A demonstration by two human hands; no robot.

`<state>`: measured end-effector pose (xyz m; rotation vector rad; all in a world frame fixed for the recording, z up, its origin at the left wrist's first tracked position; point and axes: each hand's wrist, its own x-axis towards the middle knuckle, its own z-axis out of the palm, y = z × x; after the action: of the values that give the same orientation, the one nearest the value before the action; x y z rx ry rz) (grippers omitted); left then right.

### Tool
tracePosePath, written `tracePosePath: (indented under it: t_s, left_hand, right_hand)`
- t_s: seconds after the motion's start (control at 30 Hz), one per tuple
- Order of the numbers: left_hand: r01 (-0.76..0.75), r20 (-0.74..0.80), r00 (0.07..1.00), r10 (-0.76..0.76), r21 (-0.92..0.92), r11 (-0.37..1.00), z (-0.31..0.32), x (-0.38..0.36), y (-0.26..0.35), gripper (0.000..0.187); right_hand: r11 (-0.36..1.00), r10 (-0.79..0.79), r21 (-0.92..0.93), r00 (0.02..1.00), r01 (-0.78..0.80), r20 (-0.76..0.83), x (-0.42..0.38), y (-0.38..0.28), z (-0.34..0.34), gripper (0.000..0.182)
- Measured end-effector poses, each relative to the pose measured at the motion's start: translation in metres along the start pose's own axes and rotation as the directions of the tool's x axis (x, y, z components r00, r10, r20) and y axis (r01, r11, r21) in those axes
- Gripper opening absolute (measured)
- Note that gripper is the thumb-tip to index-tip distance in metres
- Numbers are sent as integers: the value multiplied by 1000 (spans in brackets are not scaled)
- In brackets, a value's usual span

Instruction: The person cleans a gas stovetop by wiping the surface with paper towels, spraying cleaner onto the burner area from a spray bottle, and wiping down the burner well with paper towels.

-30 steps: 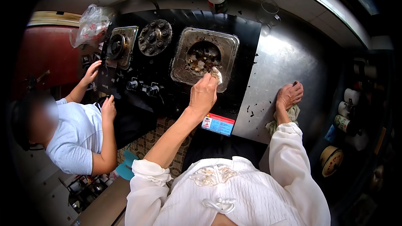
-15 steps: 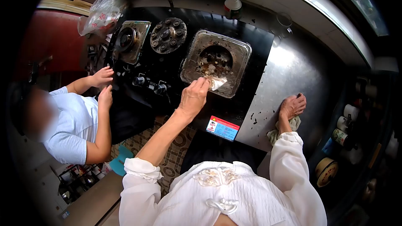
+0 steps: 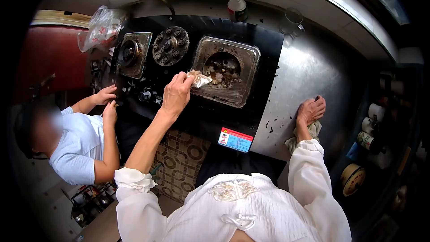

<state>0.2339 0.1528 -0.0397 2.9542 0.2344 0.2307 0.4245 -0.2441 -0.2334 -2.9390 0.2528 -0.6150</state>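
Head view, near first: your right hand (image 3: 310, 111) at 3 o'clock is pressed flat on a folded cloth (image 3: 303, 135) on the steel bench (image 3: 313, 62); black specks beside it are unwiped. Your left hand (image 3: 176, 93) pinches a grimy rag (image 3: 199, 79) at the left rim of the burner tray (image 3: 227, 70). Debris sits in its well, so this looks roughly half done.
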Motion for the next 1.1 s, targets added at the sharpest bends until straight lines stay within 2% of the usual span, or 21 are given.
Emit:
tracePosePath:
  t_s: [0.03, 0.13, 0.23, 0.33, 0.4, 0.53, 0.63, 0.7, 0.8, 0.87, 0.97, 1.03, 1.1]
  left_hand:
    - [-8, -67, 998, 9, 17, 1000, -2, 14, 0, 22]
    - [-146, -93, 983, 157, 115, 983, 4, 56, -2, 24]
    - [-164, 19, 986, 163, 137, 977, 26, 77, -12, 26]
    - [-219, 44, 975, 216, 105, 970, 34, 60, -18, 25]
    - [-208, 88, 975, 203, 60, 976, 25, 45, -17, 28]
    - [-152, 282, 945, 166, -72, 986, 7, 30, -5, 19]
    - [-71, 206, 974, 90, -101, 992, 4, 33, 10, 15]
    - [86, 80, 994, -75, -143, 986, 8, 39, 22, 16]
    - [71, 35, 997, -65, -199, 977, 22, 44, 44, 17]
    - [144, 16, 989, -146, -287, 947, 29, 48, 59, 13]
    - [179, 52, 984, -172, -318, 931, 42, 48, 62, 12]
    - [56, 77, 997, -26, -412, 910, 47, 48, 62, 12]
    - [64, 80, 996, -34, -419, 906, 53, 51, 65, 15]
  right_hand:
    - [1000, -3, 19, 1000, 3, -3, -1, 0, 0, 33]
    - [1000, 12, 4, 1000, -12, 10, 0, 0, 1, 32]
    - [999, 31, -25, 999, -30, 31, 0, -4, -3, 31]
    - [1000, 1, 1, 1000, -1, 14, 1, -3, -6, 30]
    - [1000, 13, 18, 1000, -14, 24, 0, -4, -9, 31]
    - [1000, 19, 18, 1000, -19, 20, 3, -6, -9, 32]
    - [999, 29, 24, 999, -30, 38, 3, -4, -8, 32]
    - [999, 30, 36, 998, -32, 53, 2, -4, -8, 32]
    - [999, 20, 26, 999, -21, 36, 1, -5, -7, 32]
    - [1000, 25, 13, 999, -25, 20, 2, -5, -6, 32]
    - [1000, 22, -2, 1000, -22, 20, 1, -5, -6, 33]
    - [1000, 18, -1, 1000, -18, 21, 1, -4, -6, 33]
    - [1000, 15, 2, 1000, -15, 20, 1, -5, -4, 32]
